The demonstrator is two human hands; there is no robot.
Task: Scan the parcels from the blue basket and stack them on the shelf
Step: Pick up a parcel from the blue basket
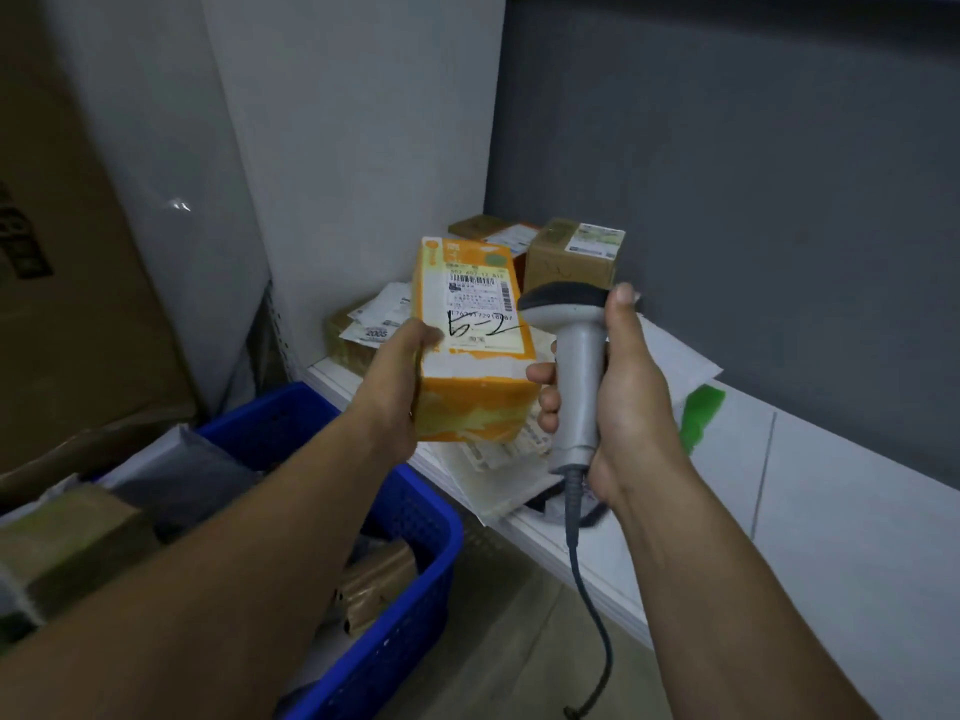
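At the far left a large cardboard box [67,304] leans against the wall. Below it stands the blue basket [415,631], its lattice wall facing the shelf, with a grey bag [182,475] and a brown taped parcel [379,579] inside.

The left hand [395,371] grips the orange parcel [478,402] by its left side, thumb pressed on the top face; the fingers behind are hidden. The parcel is held in the air above the front edge of the shelf [857,537], just past the basket's far corner. It is a small oblong box, orange with worn whitish patches on its near face. A white label [480,309] covers most of the top, with a barcode near its far end and black handwritten marks across its near end.

Behind it on the shelf lie a low parcel under loose slips [353,340], a flat brown parcel [483,227] and a brown box [566,262] with its own label.

Just right of the orange parcel, the right hand [623,402] is wrapped round the handle of a grey scanner [576,356], thumb up beside its dark head; its cable [587,589] hangs down. White mailers [675,356] lie under it on the shelf.
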